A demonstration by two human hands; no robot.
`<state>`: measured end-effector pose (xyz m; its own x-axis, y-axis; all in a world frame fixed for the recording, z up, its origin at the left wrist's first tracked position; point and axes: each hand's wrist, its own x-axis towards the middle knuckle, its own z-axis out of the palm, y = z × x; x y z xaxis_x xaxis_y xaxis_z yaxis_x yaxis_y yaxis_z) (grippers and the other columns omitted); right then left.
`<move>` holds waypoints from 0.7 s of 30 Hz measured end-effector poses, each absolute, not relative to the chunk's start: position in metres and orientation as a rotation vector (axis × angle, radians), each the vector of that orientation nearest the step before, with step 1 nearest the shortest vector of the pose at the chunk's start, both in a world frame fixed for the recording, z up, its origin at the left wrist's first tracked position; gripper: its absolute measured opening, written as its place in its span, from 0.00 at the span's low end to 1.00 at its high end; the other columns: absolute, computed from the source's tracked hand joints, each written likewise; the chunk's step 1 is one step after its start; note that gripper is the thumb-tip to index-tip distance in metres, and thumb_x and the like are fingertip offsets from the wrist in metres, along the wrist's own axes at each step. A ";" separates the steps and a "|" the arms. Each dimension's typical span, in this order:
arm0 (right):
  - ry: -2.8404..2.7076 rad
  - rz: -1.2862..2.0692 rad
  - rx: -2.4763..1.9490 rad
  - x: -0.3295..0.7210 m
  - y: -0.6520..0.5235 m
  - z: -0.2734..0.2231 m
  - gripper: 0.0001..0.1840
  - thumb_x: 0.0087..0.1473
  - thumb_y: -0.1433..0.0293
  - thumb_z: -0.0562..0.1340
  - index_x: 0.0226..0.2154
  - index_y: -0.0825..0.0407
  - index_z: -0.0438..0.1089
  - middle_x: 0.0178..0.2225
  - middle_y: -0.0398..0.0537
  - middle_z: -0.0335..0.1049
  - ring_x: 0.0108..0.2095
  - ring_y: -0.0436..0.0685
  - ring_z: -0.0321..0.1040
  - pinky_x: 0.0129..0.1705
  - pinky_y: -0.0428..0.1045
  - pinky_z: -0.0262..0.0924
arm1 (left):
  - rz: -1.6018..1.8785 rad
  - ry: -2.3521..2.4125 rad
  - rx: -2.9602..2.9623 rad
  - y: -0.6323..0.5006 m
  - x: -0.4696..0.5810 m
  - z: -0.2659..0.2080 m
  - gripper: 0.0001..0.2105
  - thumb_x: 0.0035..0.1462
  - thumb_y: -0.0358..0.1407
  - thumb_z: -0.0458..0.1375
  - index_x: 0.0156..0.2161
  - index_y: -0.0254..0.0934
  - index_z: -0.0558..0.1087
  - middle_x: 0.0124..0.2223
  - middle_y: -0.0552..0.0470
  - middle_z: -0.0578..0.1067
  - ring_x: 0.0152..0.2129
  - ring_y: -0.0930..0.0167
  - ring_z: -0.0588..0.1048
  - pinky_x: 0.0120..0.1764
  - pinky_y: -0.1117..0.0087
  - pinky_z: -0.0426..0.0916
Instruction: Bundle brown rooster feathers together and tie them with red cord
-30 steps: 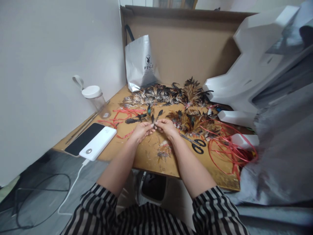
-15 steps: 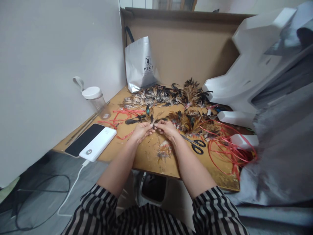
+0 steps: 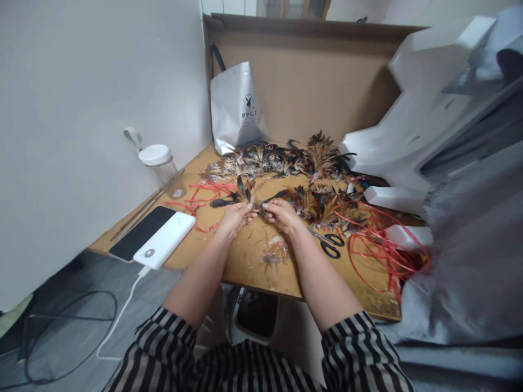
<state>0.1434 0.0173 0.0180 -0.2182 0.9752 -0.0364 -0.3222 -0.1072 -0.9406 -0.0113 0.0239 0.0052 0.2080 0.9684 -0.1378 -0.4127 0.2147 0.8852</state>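
the left hand (image 3: 237, 219) pinches a small feather bunch (image 3: 247, 193) mid-table; the right hand (image 3: 283, 215) has fingertips pressed together, seemingly on a dark feather (image 3: 280, 194). the bunch looks unfinished: red string (image 3: 379, 247) lies apart at right, a feather pile (image 3: 261, 158) untouched at far.

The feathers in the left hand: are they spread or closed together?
Spread: above the left hand, the feathers fan out, their tips pointing different ways, while their lower ends come together at the pinch.

Above a worn table (image 3: 249, 261), the left hand (image 3: 235, 219) pinches a small feather bunch (image 3: 244, 190); the right hand (image 3: 283, 215) pinches a dark feather (image 3: 281, 194), black-handled scissors (image 3: 335, 239) lying nearby.
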 end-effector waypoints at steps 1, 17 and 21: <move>-1.046 1.560 -0.891 0.144 0.017 0.018 0.16 0.34 0.67 0.67 0.19 0.54 0.59 0.13 0.37 0.55 0.15 0.42 0.49 0.15 0.41 0.39 | 1.148 0.846 0.816 0.025 -0.012 0.005 0.06 0.46 0.31 0.60 0.26 0.28 0.69 0.24 0.47 0.74 0.17 0.79 0.70 0.19 0.82 0.62; -1.256 1.300 -1.055 0.141 0.015 0.019 0.13 0.36 0.63 0.65 0.20 0.54 0.62 0.11 0.36 0.56 0.13 0.43 0.47 0.16 0.42 0.40 | 0.961 0.763 0.903 0.021 -0.013 0.006 0.07 0.45 0.31 0.60 0.31 0.27 0.71 0.30 0.43 0.76 0.20 0.78 0.72 0.20 0.83 0.63; -1.248 1.262 -1.083 0.138 0.014 0.021 0.13 0.35 0.63 0.64 0.21 0.54 0.63 0.12 0.36 0.56 0.13 0.43 0.48 0.17 0.42 0.41 | 0.956 0.767 0.914 0.021 -0.013 0.004 0.06 0.45 0.30 0.60 0.30 0.28 0.71 0.28 0.45 0.75 0.18 0.80 0.71 0.19 0.83 0.62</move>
<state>0.1384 0.0139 0.0208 -0.0836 0.9950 0.0543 -0.0653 0.0489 -0.9967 -0.0128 0.0213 0.0042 0.3847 0.9119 -0.1434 -0.3374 0.2835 0.8977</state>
